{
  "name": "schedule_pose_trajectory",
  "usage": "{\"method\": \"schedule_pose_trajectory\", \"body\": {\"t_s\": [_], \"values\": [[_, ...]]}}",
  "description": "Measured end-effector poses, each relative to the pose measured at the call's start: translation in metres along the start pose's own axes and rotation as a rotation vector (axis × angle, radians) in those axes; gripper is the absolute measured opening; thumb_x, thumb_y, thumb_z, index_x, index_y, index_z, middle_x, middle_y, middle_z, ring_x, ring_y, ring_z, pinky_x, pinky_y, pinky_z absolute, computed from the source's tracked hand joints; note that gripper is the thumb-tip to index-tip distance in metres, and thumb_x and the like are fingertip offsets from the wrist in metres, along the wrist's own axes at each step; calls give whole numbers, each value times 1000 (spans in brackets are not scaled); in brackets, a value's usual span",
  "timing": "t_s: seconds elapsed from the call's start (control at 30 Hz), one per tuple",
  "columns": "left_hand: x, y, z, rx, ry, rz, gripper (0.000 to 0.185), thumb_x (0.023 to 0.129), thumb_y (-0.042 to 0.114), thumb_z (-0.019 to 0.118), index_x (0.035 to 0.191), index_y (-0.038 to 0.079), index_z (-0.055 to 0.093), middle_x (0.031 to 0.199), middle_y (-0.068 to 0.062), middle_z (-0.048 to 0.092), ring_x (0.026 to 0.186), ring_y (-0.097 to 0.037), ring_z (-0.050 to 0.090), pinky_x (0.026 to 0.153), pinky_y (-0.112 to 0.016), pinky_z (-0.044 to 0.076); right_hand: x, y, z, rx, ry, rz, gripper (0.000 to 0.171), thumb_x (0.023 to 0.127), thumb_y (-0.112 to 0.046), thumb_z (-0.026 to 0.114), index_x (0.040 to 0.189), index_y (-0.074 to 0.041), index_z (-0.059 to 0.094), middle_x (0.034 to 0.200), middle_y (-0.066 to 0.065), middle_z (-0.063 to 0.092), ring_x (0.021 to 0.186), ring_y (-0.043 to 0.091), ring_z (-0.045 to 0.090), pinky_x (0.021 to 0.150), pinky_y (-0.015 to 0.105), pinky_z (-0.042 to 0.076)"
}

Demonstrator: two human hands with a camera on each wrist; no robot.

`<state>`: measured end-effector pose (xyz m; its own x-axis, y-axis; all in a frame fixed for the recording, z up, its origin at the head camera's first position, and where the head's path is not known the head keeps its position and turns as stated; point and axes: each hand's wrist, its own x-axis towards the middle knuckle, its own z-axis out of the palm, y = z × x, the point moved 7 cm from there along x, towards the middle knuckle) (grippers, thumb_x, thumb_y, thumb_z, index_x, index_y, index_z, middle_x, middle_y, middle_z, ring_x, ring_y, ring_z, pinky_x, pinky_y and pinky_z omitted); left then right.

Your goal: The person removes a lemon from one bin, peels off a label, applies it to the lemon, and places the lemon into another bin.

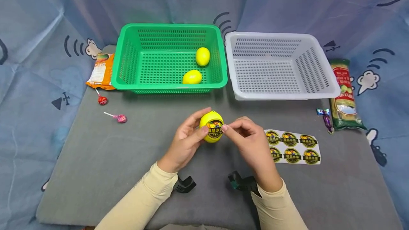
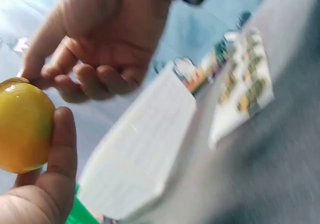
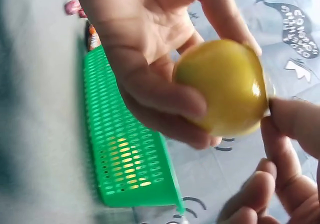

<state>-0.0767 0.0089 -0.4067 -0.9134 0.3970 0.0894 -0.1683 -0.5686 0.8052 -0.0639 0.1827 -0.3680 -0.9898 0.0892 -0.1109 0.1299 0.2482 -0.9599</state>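
Observation:
A yellow lemon (image 1: pixel 206 116) is held up by my left hand (image 1: pixel 182 144), thumb on the near side and fingers round the far side. A round black-and-gold sticker (image 1: pixel 214 131) lies against its front. My right hand (image 1: pixel 252 144) pinches the sticker's right edge between thumb and index finger. In the right wrist view that edge stands slightly off the lemon (image 3: pixel 220 84), at the fingertips. The other right fingers are loosely curled. A white sheet (image 1: pixel 300 147) with several matching stickers lies on the table, partly hidden behind the right hand.
A green basket (image 1: pixel 150 87) with two lemons (image 1: pixel 202 56) stands at the back left. A white basket (image 1: pixel 284 96) stands beside it. Lollipops (image 1: pixel 121 118) and an orange packet (image 1: pixel 100 70) lie left; a green-and-red bag (image 1: pixel 346 95) and wrapped candy (image 1: pixel 327 121) lie right.

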Motion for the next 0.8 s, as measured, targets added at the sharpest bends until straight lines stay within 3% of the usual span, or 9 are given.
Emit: {"method": "schedule_pose_trajectory", "body": {"t_s": [0.17, 0.23, 0.3, 0.37, 0.43, 0.53, 0.6, 0.7, 0.8], "values": [[-2, 8, 10, -104, -59, -40, 64, 105, 27, 69, 161, 6, 44, 139, -9, 60, 114, -23, 66, 92, -37, 59, -1, -2, -1, 70, -86, 34, 24, 95, -12, 82, 86, 3, 64, 83, 7, 55, 73, 22, 47, 63, 30, 41], [-2, 6, 8, -164, -58, -84, 60, 109, 21, 61, 163, 6, 40, 140, -9, 58, 112, -26, 68, 91, -39, 60, 0, 1, -3, 7, -60, 39, 26, 95, -14, 82, 89, 2, 63, 84, 7, 53, 72, 21, 46, 62, 30, 39], [-3, 2, 3, -193, -26, -120, 56, 112, 18, 53, 165, 7, 36, 143, -11, 55, 111, -28, 70, 89, -38, 60, 1, 1, -7, -120, 10, -14, 23, 94, -16, 84, 95, 0, 68, 89, 7, 55, 74, 21, 48, 66, 28, 40], [-3, -3, -4, -157, 16, -130, 56, 113, 15, 50, 166, 7, 34, 145, -15, 54, 110, -29, 71, 89, -38, 61, 0, -4, -11, -236, 87, -131, 17, 93, -14, 84, 102, -3, 74, 97, 7, 61, 79, 20, 54, 71, 26, 43], [-2, -7, -9, -85, 48, -126, 59, 112, 17, 54, 166, 7, 34, 149, -18, 50, 112, -26, 70, 90, -38, 61, -4, -15, -10, -304, 138, -321, 15, 94, -9, 82, 108, -5, 79, 110, 7, 66, 92, 21, 62, 78, 27, 47], [0, -13, -10, 28, 62, -110, 71, 105, 28, 67, 165, 6, 36, 155, -21, 45, 114, -20, 69, 92, -36, 60, -10, -31, 3, -302, 71, -637, 17, 99, -8, 75, 115, -2, 80, 122, 12, 72, 112, 29, 65, 96, 35, 50], [0, -16, -7, 36, 59, -105, 83, 97, 37, 73, 165, 6, 36, 161, -19, 41, 115, -16, 69, 92, -34, 60, -12, -35, 17, -322, -16, -798, 24, 106, -15, 68, 121, 0, 78, 129, 15, 71, 125, 35, 62, 107, 42, 47], [-2, -17, -2, 3, 56, -83, 93, 91, 43, 76, 164, 2, 36, 161, -19, 41, 114, -13, 69, 91, -32, 60, -11, -31, 35, -385, -118, -903, 38, 114, -28, 53, 128, 0, 75, 139, 15, 67, 137, 37, 54, 117, 54, 38], [-3, -16, 1, -36, 67, -64, 96, 89, 43, 78, 163, -1, 36, 160, -19, 43, 113, -13, 69, 89, -31, 60, -5, -23, 42, -437, -164, -879, 48, 117, -36, 40, 137, -3, 68, 150, 14, 59, 145, 38, 47, 121, 58, 32]]}}
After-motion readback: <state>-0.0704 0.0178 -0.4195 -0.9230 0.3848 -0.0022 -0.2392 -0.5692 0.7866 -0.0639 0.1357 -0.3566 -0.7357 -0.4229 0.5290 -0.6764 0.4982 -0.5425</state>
